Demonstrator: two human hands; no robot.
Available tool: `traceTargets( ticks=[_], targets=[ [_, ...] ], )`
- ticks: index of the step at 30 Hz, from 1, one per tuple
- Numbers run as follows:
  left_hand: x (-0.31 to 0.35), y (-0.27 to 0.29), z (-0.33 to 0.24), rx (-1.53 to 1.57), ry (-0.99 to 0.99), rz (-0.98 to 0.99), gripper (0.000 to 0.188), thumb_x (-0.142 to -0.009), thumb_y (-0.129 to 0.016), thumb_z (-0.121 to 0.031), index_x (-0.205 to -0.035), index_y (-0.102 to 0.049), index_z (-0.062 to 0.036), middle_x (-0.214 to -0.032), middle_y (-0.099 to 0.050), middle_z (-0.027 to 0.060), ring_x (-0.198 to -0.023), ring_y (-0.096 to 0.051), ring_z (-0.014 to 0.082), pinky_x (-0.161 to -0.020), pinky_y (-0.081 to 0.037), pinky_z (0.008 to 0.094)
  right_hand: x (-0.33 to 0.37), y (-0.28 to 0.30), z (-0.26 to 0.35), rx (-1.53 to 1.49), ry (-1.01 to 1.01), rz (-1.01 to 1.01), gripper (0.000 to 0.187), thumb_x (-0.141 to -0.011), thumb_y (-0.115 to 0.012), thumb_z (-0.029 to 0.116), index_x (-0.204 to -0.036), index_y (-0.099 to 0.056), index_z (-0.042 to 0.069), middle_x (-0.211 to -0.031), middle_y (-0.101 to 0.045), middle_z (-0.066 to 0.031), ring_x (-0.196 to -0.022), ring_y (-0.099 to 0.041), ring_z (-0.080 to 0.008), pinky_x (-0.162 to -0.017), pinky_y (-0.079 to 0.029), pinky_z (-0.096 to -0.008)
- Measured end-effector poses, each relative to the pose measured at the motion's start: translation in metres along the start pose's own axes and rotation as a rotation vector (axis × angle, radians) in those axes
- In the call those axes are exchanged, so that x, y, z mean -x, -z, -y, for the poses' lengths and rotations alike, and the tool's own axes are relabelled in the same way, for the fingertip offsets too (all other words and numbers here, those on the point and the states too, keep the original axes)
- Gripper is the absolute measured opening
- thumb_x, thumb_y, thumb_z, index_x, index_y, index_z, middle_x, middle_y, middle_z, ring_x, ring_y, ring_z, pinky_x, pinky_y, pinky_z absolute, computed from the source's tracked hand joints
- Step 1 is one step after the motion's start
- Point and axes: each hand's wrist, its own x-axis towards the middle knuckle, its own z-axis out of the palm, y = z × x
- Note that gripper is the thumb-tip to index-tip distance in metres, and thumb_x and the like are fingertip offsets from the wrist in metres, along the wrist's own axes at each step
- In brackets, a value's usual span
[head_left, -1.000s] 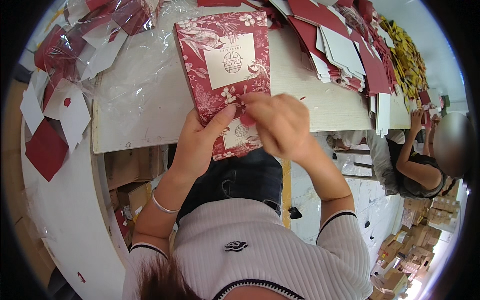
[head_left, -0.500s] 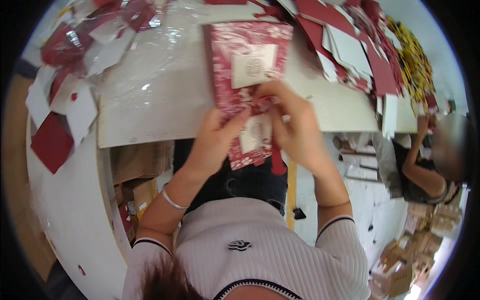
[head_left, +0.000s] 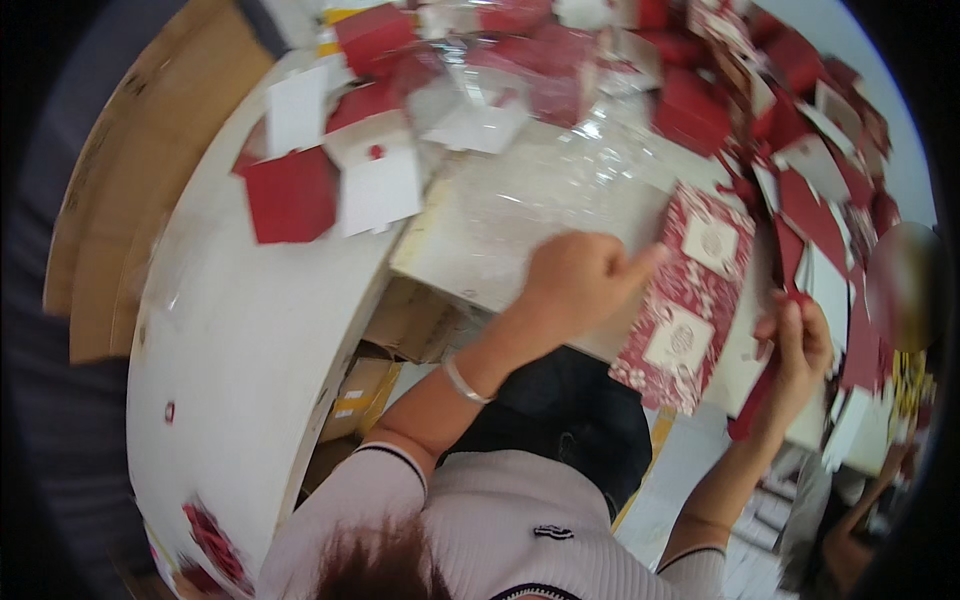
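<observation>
A long red box (head_left: 655, 300) with a pale floral print and two cream labels lies tilted at the table's front edge, its near end over my lap. My left hand (head_left: 580, 285) is closed at its left edge, thumb stretched onto the printed face; the other fingers are curled and partly hidden. To the right of the box, my right hand (head_left: 800, 345) is raised and pinches a dark red strip (head_left: 757, 395), which hangs below the fingers. Whether the strip is ribbon or card cannot be made out.
Clear plastic wrap (head_left: 560, 180) covers part of the white table (head_left: 455, 235). Red and white folded boxes (head_left: 290, 195) stand at the left, and more red pieces (head_left: 820, 230) are heaped at the right. A cardboard sheet (head_left: 130, 220) is far left. Another person sits at far right.
My view has turned left. My hands, together over the box's middle before, are now apart: the right has moved off rightward with the red strip, while the left stays at the box's left edge.
</observation>
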Motion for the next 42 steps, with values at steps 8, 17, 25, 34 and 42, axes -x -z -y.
traceTargets(
  ticks=[8,17,25,34,42],
  targets=[
    [0.001,-0.011,-0.041,0.839,-0.167,0.146,0.018,-0.081,-0.063,-0.014,-0.089,-0.059,0.0018,-0.076,-0.061,0.0049,-0.065,-0.056,0.0074,-0.058,-0.043,0.0181,0.005,-0.035,0.024,-0.229,-0.372,0.549,0.010,-0.082,-0.060,0.008,-0.082,-0.061,-0.002,-0.061,-0.058,-0.0041,-0.047,-0.048,-0.0044,-0.041,-0.035,-0.0183],
    [-0.010,-0.009,-0.034,0.871,-0.059,0.073,0.011,-0.081,-0.062,-0.010,-0.084,-0.060,0.0010,-0.075,-0.061,0.0036,-0.058,-0.052,0.0054,-0.051,-0.042,0.0182,0.017,-0.008,0.017,-0.351,-0.298,0.747,0.008,-0.082,-0.058,0.003,-0.086,-0.061,-0.004,-0.080,-0.061,-0.0043,-0.073,-0.054,-0.0092,-0.065,-0.042,-0.0207],
    [0.003,-0.013,-0.036,0.552,-0.608,0.092,0.025,-0.080,-0.054,-0.004,-0.103,-0.057,0.0041,-0.104,-0.058,0.0169,-0.098,-0.055,0.0281,-0.087,-0.040,0.0348,0.026,-0.025,0.008,-0.394,-0.038,0.361,0.009,-0.078,-0.063,0.000,-0.085,-0.061,-0.003,-0.078,-0.057,-0.0023,-0.071,-0.049,-0.0071,-0.060,-0.039,-0.0194],
    [-0.006,-0.021,-0.035,0.105,-0.926,-0.284,0.048,-0.078,-0.055,-0.015,-0.122,-0.046,0.0020,-0.125,-0.044,0.0191,-0.113,-0.042,0.0309,-0.095,-0.032,0.0368,0.030,-0.035,0.013,-0.474,-0.139,0.278,0.009,-0.078,-0.065,0.003,-0.084,-0.062,-0.003,-0.074,-0.059,-0.0001,-0.061,-0.047,-0.0026,-0.053,-0.037,-0.0166],
    [-0.009,0.002,-0.035,-0.169,-1.088,-0.337,0.057,-0.073,-0.054,-0.031,-0.119,-0.046,0.0010,-0.132,-0.037,0.0206,-0.124,-0.031,0.0349,-0.103,-0.017,0.0475,0.024,-0.033,0.016,-0.435,-0.241,0.316,0.009,-0.078,-0.064,0.004,-0.084,-0.063,-0.003,-0.070,-0.060,-0.0004,-0.057,-0.049,-0.0018,-0.049,-0.037,-0.0151]
  ],
)
